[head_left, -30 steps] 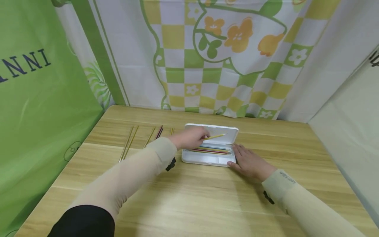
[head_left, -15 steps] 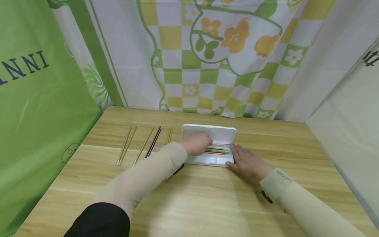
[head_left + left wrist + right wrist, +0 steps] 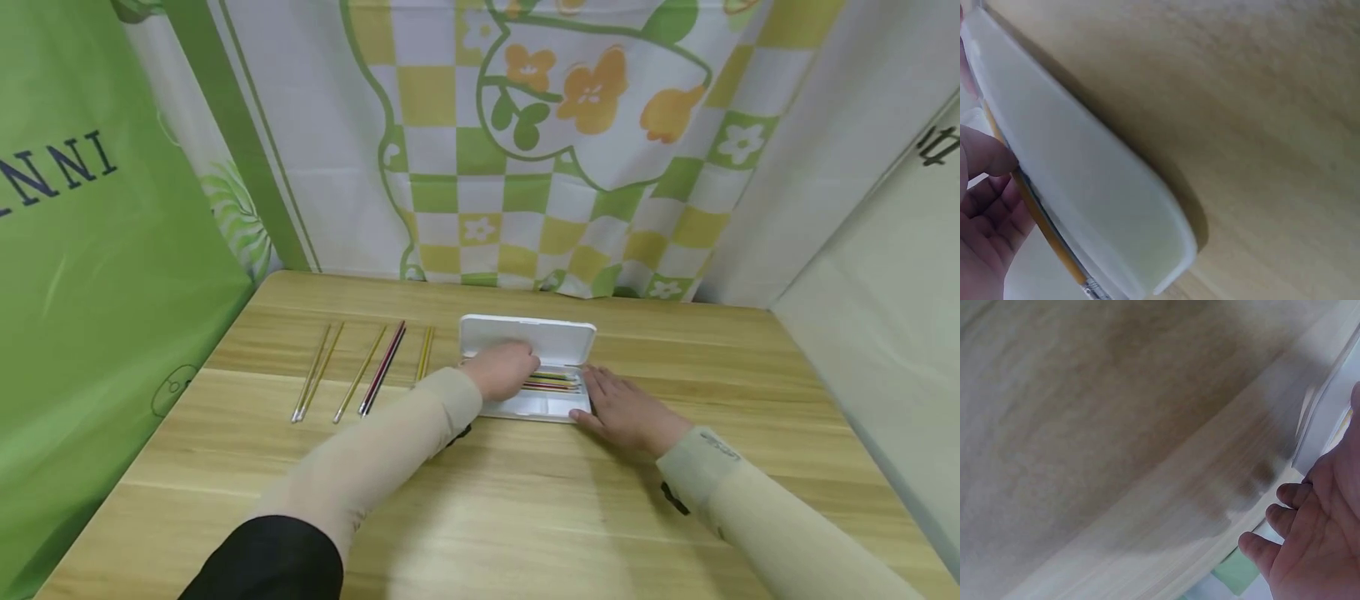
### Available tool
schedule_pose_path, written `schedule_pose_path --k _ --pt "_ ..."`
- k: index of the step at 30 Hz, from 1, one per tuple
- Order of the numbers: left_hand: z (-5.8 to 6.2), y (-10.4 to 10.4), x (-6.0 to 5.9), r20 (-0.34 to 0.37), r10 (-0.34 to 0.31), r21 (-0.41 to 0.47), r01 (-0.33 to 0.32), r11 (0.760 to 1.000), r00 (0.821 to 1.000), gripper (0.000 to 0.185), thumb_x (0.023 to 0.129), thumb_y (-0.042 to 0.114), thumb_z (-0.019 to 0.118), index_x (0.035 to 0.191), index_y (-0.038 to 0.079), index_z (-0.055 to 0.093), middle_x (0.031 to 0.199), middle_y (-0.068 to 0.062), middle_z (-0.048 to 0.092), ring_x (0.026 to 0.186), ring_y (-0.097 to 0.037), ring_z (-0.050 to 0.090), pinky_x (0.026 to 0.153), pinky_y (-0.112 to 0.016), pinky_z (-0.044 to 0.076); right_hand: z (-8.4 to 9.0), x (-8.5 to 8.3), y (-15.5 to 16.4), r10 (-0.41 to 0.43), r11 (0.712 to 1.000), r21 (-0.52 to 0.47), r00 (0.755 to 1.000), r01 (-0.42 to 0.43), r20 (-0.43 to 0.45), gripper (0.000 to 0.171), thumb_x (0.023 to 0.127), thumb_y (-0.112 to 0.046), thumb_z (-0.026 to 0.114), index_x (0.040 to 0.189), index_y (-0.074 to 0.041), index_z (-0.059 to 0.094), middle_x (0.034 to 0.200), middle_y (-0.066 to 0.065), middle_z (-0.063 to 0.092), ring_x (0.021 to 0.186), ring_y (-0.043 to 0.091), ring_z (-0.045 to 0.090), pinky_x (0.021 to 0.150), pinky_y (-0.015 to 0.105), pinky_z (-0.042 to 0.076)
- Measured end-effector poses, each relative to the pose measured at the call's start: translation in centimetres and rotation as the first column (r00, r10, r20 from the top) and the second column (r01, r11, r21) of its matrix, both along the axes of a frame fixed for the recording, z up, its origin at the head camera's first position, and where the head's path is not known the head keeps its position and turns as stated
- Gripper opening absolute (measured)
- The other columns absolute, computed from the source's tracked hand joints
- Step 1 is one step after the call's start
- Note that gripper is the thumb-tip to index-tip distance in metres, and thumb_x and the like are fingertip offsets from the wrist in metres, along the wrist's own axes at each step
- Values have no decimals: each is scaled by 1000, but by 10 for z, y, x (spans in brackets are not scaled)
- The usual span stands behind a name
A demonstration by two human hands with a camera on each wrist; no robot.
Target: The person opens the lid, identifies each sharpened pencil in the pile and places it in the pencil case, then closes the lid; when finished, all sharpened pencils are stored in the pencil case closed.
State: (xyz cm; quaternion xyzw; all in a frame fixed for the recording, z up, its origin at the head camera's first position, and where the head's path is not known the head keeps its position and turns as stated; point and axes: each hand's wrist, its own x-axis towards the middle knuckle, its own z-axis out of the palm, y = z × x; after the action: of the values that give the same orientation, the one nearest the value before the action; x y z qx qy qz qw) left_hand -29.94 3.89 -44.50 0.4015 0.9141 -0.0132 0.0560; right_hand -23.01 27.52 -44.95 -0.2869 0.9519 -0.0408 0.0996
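Note:
A white pencil case [image 3: 562,340] stands open on the wooden table, its lid raised at the back. Inside it lie several coloured pencils [image 3: 553,383], partly hidden by my left hand [image 3: 502,371]. In the left wrist view, the thumb and fingers of that hand pinch a yellow pencil [image 3: 1047,225] with a silvery end, along the case's wall. My right hand [image 3: 630,414] rests against the right end of the case, fingers straight and thumb near its front corner.
Left of the case lie more pencils: a yellow pair [image 3: 315,375], a single yellow pencil [image 3: 360,373], a red pencil [image 3: 384,362] beside a dark one, and more yellow pencils [image 3: 424,352] partly behind my left sleeve. A patterned curtain [image 3: 480,200] hangs behind the table [image 3: 540,508].
My left hand has carried the yellow pencil down into the case from above it, moving slightly right. The right hand has kept its place at the case's end.

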Motion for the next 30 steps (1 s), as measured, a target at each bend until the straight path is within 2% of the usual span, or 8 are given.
schedule_pose_path --k 10,15,30 --pt "-5 3 0 -83 -49 -4 49 999 995 17 97 3 64 110 9 73 105 -5 69 96 -18 64 90 -30 54 -1 -1 0 12 1000 5 1000 -12 -2 80 110 -44 45 151 21 25 157 39 28 144 55 29 118 62 28" --pt "-6 4 0 -104 -47 -13 46 999 993 16 98 4 64 109 10 74 105 -5 70 95 -17 65 91 -29 54 2 -1 -3 -5 1000 23 1000 5 7 78 110 -41 47 152 20 25 159 37 27 146 53 28 118 61 27" --pt "-8 2 4 -63 7 45 -4 999 998 19 97 2 65 114 7 72 106 -7 70 97 -18 65 92 -28 54 -4 -2 0 -15 1000 26 1000 14 27 86 109 -52 39 153 19 22 159 38 25 146 54 25 118 63 26"
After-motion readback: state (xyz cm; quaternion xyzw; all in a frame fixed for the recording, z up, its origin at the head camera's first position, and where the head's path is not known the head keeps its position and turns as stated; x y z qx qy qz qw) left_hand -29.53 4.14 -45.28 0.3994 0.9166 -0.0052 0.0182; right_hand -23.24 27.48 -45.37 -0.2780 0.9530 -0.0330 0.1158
